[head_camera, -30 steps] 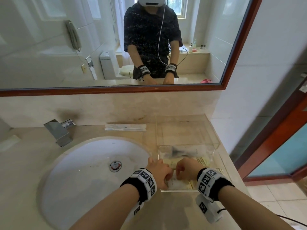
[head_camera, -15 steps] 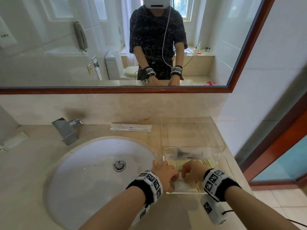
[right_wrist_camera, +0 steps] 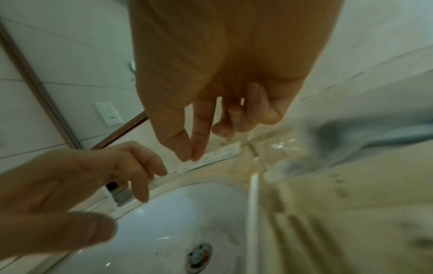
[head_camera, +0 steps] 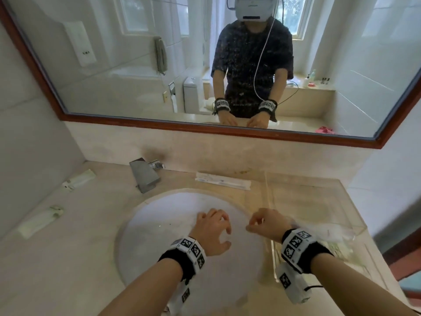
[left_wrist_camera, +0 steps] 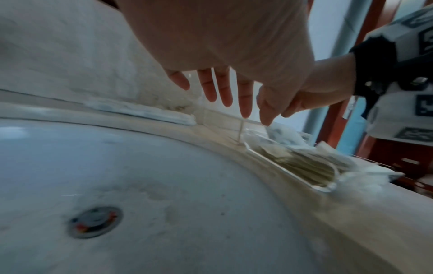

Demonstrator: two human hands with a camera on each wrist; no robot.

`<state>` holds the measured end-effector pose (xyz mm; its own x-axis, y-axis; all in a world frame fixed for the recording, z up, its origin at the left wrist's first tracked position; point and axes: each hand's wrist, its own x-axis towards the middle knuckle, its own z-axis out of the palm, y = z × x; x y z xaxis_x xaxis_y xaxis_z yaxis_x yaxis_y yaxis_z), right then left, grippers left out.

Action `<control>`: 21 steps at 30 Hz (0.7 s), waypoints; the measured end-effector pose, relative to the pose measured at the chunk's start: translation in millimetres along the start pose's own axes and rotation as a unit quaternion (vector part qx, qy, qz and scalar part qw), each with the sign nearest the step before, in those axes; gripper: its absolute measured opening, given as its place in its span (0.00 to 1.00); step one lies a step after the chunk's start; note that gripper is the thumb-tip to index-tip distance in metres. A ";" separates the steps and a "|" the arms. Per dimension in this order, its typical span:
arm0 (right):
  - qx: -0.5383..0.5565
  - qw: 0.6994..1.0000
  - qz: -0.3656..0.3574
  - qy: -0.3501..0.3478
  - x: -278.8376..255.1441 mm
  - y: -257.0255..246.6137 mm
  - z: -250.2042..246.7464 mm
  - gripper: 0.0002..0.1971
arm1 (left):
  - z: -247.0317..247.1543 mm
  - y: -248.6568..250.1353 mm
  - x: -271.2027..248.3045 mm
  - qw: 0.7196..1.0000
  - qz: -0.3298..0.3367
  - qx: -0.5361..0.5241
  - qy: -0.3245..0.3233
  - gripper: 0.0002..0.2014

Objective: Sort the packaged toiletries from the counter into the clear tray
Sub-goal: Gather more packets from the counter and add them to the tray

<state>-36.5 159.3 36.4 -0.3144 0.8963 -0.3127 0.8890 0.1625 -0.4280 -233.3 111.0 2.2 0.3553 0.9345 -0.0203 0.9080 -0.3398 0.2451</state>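
The clear tray stands on the counter right of the sink, with several packets piled at its near end. My left hand hovers over the basin with relaxed, spread fingers and holds nothing. My right hand hangs beside it, just left of the tray wall, fingers loosely curled, thumb and forefinger close together with nothing between them. A long white packet lies behind the basin. Two more white packets lie on the left counter.
The white sink basin with its drain fills the middle of the counter. A chrome faucet stands at its back left. A framed mirror runs above the backsplash, and a side wall closes the right.
Both hands have let go of the packet at the tray's near end and moved left over the basin. The head view has swung left, showing the left counter's packets.
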 end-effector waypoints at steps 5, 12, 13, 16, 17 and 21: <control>0.014 0.999 -0.041 -0.016 38.8 -72.4 30.0 0.09 | -22.7 -85.8 -51.1 0.997 -0.078 0.016 0.006 0.17; 0.022 0.991 -0.117 -0.066 94.7 -201.1 83.8 0.10 | -52.7 -209.6 -128.9 0.977 -0.211 0.010 0.027 0.16; 0.021 0.989 -0.129 -0.071 101.1 -218.2 91.7 0.12 | -56.6 -224.5 -137.8 0.974 -0.226 0.012 0.030 0.16; 0.026 0.986 -0.145 -0.081 118.4 -266.3 112.6 0.15 | -67.8 -266.8 -159.0 0.964 -0.262 0.015 0.035 0.16; 0.028 0.984 -0.155 -0.083 124.0 -280.5 119.1 0.16 | -71.1 -279.9 -164.5 0.962 -0.271 0.014 0.036 0.16; 0.029 0.978 -0.180 -0.099 146.6 -330.6 141.3 0.15 | -80.7 -326.5 -183.9 0.952 -0.302 0.013 0.039 0.16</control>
<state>-423.6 178.7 12.4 -0.6674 0.6868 -0.2879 0.6898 0.4244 -0.5866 -613.1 58.6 4.1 -0.2506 0.9650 -0.0767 0.9470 0.2609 0.1873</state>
